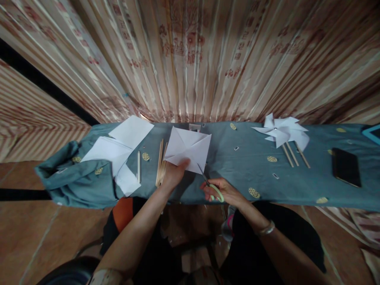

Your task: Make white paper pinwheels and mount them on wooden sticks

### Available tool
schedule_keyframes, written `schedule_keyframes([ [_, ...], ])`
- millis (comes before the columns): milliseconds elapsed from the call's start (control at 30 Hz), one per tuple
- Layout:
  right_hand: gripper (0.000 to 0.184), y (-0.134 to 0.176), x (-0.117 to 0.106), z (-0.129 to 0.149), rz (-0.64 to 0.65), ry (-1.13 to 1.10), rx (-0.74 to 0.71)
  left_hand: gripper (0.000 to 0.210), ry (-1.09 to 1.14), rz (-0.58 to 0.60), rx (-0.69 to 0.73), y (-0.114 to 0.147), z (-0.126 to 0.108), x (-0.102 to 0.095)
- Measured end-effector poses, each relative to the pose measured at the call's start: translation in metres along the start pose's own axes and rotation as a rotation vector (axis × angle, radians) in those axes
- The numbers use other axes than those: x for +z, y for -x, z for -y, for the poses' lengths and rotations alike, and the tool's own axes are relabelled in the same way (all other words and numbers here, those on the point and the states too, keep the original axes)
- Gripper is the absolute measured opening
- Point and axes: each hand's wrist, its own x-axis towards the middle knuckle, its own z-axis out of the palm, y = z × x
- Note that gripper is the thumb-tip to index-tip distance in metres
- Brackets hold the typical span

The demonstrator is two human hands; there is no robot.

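My left hand (175,171) grips the near edge of a white square of paper (187,147), thumb on top, fingers hidden beneath. Creases or slits run in from the paper's corners toward its middle. In my right hand (222,189) is a pair of scissors (216,190) with pale green handles. Their blades reach the paper's near right corner, pointing in toward the centre. Several thin wooden sticks (160,164) lie beside my left hand, partly under the paper. A white pencil-like stick (139,167) rests farther left.
White paper sheets (102,152) lie at the left on the green-grey tablecloth (237,166), which is bunched up there. Paper pinwheels (282,130) on wooden sticks lie to the right, near a dark phone-like object (346,167). A patterned curtain (190,59) hangs behind the table.
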Motion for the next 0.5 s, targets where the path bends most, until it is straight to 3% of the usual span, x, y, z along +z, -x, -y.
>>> schedule_keyframes([
  [167,0.054,0.0022,0.0028,0.0046,-0.02,0.0,0.006,0.055,0.024,0.003,0.026,-0.0017,0.0053,0.0],
  [500,0.057,0.002,0.0025,0.006,-0.027,0.015,0.01,0.036,-0.349,0.075,0.151,-0.0023,0.0026,-0.004],
])
